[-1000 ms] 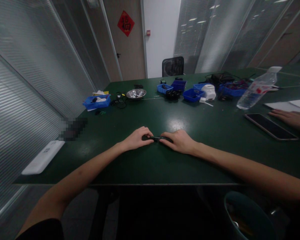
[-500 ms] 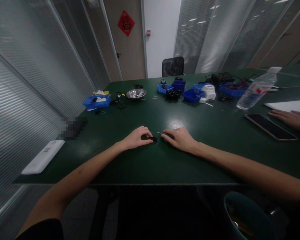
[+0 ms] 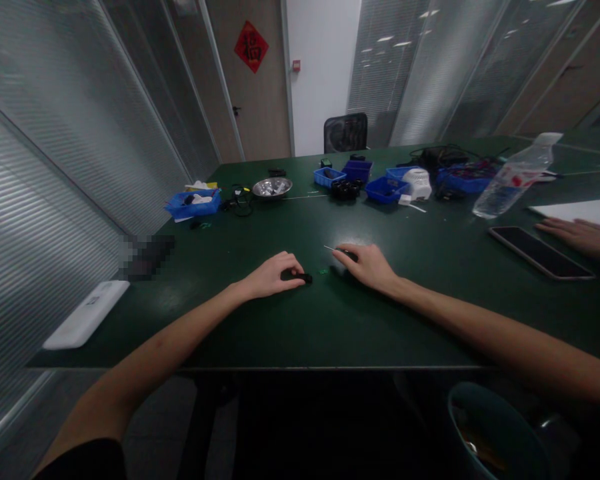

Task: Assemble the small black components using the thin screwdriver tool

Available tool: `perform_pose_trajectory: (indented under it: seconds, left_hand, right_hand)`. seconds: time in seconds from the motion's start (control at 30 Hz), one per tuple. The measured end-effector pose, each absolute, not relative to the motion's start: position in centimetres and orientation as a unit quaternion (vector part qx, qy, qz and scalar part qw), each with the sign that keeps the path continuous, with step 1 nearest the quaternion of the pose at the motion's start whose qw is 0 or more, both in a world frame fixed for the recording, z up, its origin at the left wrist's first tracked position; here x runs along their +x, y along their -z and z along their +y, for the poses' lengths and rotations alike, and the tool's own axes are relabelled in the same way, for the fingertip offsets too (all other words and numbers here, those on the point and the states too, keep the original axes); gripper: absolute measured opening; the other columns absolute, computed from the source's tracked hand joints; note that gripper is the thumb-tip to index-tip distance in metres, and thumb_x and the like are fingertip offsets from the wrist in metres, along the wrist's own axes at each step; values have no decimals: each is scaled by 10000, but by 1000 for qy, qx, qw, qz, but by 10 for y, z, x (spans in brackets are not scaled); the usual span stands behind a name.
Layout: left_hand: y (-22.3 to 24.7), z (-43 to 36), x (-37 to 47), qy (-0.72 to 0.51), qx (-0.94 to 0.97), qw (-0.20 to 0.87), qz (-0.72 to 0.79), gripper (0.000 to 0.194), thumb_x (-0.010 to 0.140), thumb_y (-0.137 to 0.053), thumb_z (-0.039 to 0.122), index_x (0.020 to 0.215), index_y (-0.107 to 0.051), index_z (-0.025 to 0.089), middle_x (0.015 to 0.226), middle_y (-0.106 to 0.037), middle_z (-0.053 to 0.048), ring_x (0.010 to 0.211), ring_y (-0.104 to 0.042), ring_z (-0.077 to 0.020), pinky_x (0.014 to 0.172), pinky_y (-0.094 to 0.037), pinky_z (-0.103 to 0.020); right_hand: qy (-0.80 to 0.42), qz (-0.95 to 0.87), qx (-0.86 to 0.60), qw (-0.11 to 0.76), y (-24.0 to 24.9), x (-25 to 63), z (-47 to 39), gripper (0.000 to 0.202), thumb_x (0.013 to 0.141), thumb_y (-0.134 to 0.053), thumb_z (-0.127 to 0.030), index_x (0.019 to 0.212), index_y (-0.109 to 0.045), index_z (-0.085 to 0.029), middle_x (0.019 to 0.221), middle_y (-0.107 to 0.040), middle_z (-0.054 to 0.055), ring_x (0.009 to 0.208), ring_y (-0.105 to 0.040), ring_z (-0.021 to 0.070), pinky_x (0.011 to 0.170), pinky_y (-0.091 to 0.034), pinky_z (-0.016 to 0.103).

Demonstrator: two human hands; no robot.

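Observation:
Between the thumb and fingers of my left hand (image 3: 279, 275) is a small black part (image 3: 304, 277), held low over the green table (image 3: 260, 333). My right hand (image 3: 367, 264) is closed on a dark-handled tool (image 3: 349, 255), whose thin metal shaft points left. The two hands are apart. On the table between them lies a small green piece (image 3: 323, 271), too small to make out.
Behind the hands stand a metal bowl (image 3: 273, 188), blue trays (image 3: 386, 190) and a white object (image 3: 419, 184). To the right are a bottle (image 3: 515, 177), a phone (image 3: 540, 252) and another person's hand (image 3: 580, 237). A white case (image 3: 87, 313) lies left.
My right hand has moved right and a little away from me with the tool, and the green piece now shows between the hands. My left hand has hardly moved.

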State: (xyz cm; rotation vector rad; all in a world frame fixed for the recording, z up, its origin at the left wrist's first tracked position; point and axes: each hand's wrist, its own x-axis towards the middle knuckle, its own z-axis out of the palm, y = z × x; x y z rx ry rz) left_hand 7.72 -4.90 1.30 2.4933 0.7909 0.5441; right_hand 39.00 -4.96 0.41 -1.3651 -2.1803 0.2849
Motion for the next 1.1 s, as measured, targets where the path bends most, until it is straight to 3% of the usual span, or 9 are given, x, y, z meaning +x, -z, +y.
perform_pose_trajectory:
  seconds: [0.27, 0.83, 1.0, 1.1]
  left_hand:
    - [-13, -49, 76, -200, 909, 232, 283, 274, 1014, -663, 448, 1133, -735, 212, 1035, -648, -72, 1003, -582, -237, 859, -472, -368]
    - [-17, -52, 76, -179, 925, 197, 272, 245, 1018, -622, 379, 1173, -715, 214, 1052, -640, -80, 1022, -574, -245, 904, -481, -391]
    - [-18, -53, 76, -173, 927, 192, 273, 240, 1012, -603, 335, 1194, -704, 214, 1053, -640, -82, 1021, -575, -247, 916, -486, -393]
    - [-18, -54, 76, -176, 926, 190, 274, 242, 1013, -601, 318, 1208, -693, 210, 1051, -641, -81, 1011, -576, -244, 909, -488, -392]
  right_hand:
    - [18, -868, -476, 137, -2, 390, -48, 503, 1096, -440, -555, 1325, -761, -243, 934, -815, 101, 757, -721, 252, 672, -462, 328]
    - [3, -866, -483, 132, -4, 390, -48, 505, 1098, -425, -576, 1358, -741, -279, 998, -819, 85, 799, -718, 237, 682, -437, 310]
    - [4, -864, -479, 155, -2, 391, -49, 533, 1111, -407, -553, 1500, -627, -263, 932, -813, 78, 742, -715, 227, 679, -444, 314]
    - [0, -880, -448, 156, -1, 392, -49, 485, 1116, -410, -518, 1436, -685, -277, 1000, -826, 72, 771, -731, 221, 708, -465, 315]
